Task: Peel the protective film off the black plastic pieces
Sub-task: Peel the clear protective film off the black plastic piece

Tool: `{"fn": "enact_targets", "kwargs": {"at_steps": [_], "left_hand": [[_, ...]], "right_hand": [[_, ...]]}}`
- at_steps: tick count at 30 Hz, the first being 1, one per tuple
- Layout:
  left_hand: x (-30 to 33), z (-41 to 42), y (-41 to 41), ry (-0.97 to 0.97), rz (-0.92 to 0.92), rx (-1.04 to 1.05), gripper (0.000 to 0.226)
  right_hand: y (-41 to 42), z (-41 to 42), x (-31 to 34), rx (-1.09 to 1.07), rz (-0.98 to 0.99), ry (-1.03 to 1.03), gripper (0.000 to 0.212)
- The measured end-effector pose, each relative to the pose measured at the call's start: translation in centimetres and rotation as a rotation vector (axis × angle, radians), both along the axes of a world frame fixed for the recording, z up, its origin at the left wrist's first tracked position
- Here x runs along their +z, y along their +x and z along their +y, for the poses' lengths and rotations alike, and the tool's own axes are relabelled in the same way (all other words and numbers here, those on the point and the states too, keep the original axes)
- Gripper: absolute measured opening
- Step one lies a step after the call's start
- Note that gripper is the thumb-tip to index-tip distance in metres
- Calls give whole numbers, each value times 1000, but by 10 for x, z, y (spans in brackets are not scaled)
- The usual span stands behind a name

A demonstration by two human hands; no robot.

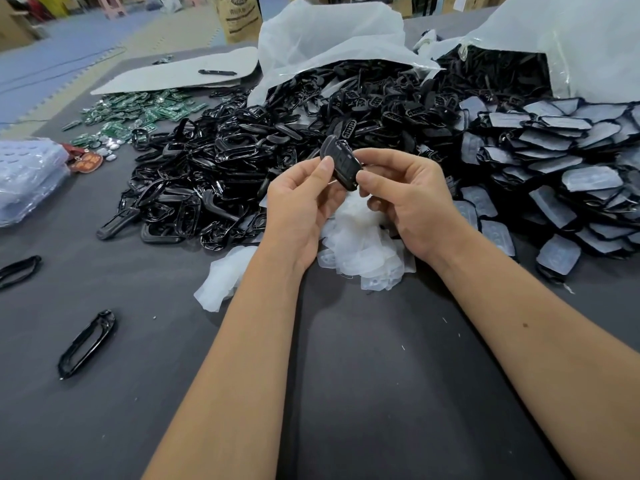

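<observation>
A black plastic piece (341, 161) is held up above the grey table between both hands. My left hand (301, 206) pinches its left edge with the thumb on top. My right hand (405, 195) grips its right side with thumb and curled fingers. Just below the hands lies a heap of peeled clear film (360, 251). To the right spreads a pile of black pieces with film on them (554, 161). A big heap of glossy black frames and pieces (221, 174) lies to the left and behind.
White plastic bags (332, 36) spill black parts at the back. Green circuit boards (138, 109) and a grey sheet (180, 74) lie far left. A clear blister tray stack (27, 178) sits at the left edge. Two loose black frames (86, 344) rest near the front left.
</observation>
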State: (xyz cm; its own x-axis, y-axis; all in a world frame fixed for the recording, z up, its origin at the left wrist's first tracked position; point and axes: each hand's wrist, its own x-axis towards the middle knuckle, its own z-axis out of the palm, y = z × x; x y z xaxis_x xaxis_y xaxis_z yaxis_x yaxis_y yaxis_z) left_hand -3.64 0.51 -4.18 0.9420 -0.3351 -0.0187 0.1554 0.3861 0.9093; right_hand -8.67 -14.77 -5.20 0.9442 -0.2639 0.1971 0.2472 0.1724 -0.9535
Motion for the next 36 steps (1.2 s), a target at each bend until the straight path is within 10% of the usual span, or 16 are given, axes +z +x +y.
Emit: {"fn": "enact_targets", "kwargs": {"at_steps": [29,36], "left_hand": [[2,-3,-8,14,15,-135,24],[4,-12,-13,27,19,0,16]], "right_hand": [[-5,-5,7,179,89,354,38],[-13,-9,24,-142,27,-125,28]]}}
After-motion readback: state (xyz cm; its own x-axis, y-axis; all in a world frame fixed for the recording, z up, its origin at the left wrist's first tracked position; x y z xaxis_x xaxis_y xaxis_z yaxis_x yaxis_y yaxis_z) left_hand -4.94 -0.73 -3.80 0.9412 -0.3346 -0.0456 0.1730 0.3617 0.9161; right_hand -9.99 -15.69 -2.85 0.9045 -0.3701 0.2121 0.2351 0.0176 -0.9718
